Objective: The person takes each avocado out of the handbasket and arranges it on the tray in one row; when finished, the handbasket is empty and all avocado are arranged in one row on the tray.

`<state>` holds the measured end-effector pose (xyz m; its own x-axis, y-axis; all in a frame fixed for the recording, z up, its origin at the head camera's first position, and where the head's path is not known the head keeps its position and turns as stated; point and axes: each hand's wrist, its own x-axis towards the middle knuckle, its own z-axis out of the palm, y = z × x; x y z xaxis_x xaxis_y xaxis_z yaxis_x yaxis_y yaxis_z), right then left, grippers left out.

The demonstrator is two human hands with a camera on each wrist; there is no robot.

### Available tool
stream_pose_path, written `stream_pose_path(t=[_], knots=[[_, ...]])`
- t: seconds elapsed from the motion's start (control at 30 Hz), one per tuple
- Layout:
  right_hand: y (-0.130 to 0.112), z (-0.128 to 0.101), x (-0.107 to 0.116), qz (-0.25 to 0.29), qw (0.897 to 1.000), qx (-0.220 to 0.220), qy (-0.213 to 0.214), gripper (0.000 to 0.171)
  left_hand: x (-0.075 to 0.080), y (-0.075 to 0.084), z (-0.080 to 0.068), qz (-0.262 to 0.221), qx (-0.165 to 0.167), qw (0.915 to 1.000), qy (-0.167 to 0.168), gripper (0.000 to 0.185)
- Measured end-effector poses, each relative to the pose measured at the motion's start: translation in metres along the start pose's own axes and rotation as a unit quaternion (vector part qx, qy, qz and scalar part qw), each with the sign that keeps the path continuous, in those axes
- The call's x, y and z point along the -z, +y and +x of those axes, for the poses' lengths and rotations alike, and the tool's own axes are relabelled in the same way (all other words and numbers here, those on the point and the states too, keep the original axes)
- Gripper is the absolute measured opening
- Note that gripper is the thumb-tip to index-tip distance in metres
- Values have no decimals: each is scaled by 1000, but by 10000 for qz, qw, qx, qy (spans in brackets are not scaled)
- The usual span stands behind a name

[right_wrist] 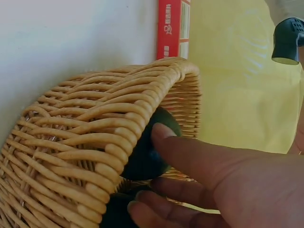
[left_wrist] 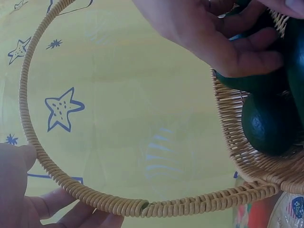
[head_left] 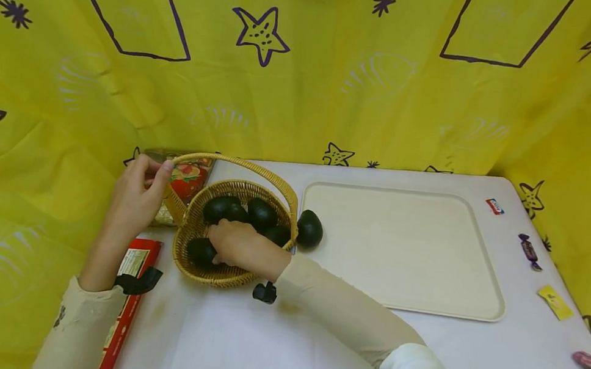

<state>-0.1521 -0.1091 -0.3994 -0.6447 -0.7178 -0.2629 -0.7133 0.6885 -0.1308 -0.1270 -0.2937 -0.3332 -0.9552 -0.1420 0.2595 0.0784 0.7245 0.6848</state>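
Observation:
A wicker basket (head_left: 240, 187) with a tall hoop handle (head_left: 253, 167) holds several dark green avocados (head_left: 220, 208). My left hand (head_left: 138, 199) grips the handle at its left side, thumb against the wrapped cane. Down inside the basket, my right hand (head_left: 244, 244) has its thumb on one avocado (right_wrist: 147, 147) and its fingers curled around the other side. The basket wall hides part of that fruit in the right wrist view. Another avocado (head_left: 309, 229) lies outside the basket, at the left edge of a cream tray (head_left: 410, 195).
Left of the basket are a red box (head_left: 127, 311) and a patterned packet (head_left: 188, 177). Along the table's right side lie a small red-and-blue item (head_left: 494, 206), a wrapped candy (head_left: 529, 252), a yellow packet (head_left: 555, 302) and a lollipop (head_left: 583, 360). Yellow curtains (head_left: 306, 99) surround the table.

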Motion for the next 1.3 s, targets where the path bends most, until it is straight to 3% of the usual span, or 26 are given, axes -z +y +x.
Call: stream_pose_path(t=[0.2,0.37,0.5,0.8,1.1,1.3], knots=[[0,0,-1,-102,9994,157,293,56,0,1,1,26,-24,10000,3,56],[0,0,-3,-95,9995,282,118,54,1,1,2,55,-34,10000,9,55],[-1,1,-6,-192,9986,488,-47,64,1,0,2,49,-25,10000,-7,55],[-6,4,-13,-145,9984,550,58,53,0,1,0,51,-29,10000,-16,55],[-6,9,-15,-225,9977,634,29,68,0,4,0,56,-33,10000,-37,55],[-5,13,-17,88,9967,806,81,65,0,3,-1,66,-21,10000,-21,55]])
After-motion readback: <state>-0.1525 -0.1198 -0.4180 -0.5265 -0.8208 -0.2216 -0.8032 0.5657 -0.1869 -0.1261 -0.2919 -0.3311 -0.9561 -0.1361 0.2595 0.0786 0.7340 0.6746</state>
